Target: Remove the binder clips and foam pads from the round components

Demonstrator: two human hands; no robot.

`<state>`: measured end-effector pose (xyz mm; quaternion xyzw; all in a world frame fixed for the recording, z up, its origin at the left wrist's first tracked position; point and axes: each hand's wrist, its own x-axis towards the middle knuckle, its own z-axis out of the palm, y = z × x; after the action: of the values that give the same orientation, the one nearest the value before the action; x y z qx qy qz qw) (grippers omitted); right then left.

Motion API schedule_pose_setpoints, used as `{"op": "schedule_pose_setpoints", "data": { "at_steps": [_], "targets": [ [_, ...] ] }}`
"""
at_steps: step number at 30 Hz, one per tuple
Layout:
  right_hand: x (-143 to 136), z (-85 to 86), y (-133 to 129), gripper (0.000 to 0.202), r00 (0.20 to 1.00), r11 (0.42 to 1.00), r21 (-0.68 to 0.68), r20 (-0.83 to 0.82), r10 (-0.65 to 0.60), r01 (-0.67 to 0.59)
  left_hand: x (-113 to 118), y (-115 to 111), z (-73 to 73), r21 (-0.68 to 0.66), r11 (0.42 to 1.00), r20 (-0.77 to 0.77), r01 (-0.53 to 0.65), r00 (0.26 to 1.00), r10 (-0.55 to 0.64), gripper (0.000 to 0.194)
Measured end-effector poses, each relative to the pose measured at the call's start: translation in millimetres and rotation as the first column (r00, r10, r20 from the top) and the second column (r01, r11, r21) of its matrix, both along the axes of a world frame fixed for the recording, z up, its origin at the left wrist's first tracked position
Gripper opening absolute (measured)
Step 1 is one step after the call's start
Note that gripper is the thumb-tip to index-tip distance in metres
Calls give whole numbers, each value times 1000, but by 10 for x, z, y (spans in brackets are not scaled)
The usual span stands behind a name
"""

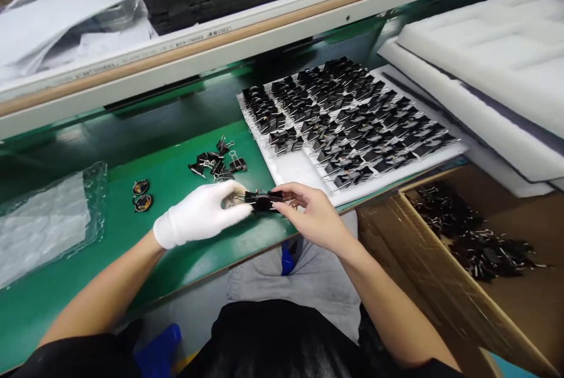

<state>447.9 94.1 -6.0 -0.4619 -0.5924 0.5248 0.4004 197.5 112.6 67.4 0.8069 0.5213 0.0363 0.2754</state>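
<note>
Just above the front edge of the green bench, I hold a pair of black binder clips (pixel 263 200) end to end between my hands. My left hand (pixel 202 213), in a white glove, pinches the wire handles at the left end. My bare right hand (pixel 311 210) grips the right end with thumb and fingers. A small piece seems to sit between the two clips, but its kind is mostly hidden. Beyond my left hand lies a loose heap of binder clips (pixel 215 163). Two small round parts with dark rims (pixel 141 194) rest farther left.
A white foam tray (pixel 299 171) carries rows of black binder clips. Stacked white foam trays (pixel 484 43) stand at the right. Below, a cardboard box (pixel 440 272) holds many binder clips. Clear plastic packaging (pixel 53 219) lies left. A shelf rail (pixel 247 43) crosses behind the green bench (pixel 176 281).
</note>
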Motion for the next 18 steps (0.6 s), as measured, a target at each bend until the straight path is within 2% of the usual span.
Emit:
{"op": "schedule_pose_setpoints", "data": {
  "at_steps": [3,5,7,9,11,15,18],
  "targets": [
    [199,12,120,23,993,972,228,88,-73,51,276,108,-27,233,968,-189,92,981,-48,44],
    [326,30,194,27,954,895,419,171,-245,154,457,230,-111,348,934,-207,87,978,-14,41],
    [414,19,213,35,866,779,546,177,-468,310,607,371,-227,439,897,-222,45,973,60,40],
    [449,-49,163,40,780,685,588,140,-610,430,717,499,-342,482,876,-256,8,958,133,40],
    [436,-176,66,41,728,642,590,130,-674,489,796,593,-432,488,873,-294,-15,939,181,42],
    [358,-458,-163,41,618,605,581,210,-758,545,922,658,-520,476,880,-345,-3,919,189,43],
    [360,-585,-368,41,582,602,578,250,-773,551,1009,639,-527,497,867,-407,22,889,211,46]
  ]
}}
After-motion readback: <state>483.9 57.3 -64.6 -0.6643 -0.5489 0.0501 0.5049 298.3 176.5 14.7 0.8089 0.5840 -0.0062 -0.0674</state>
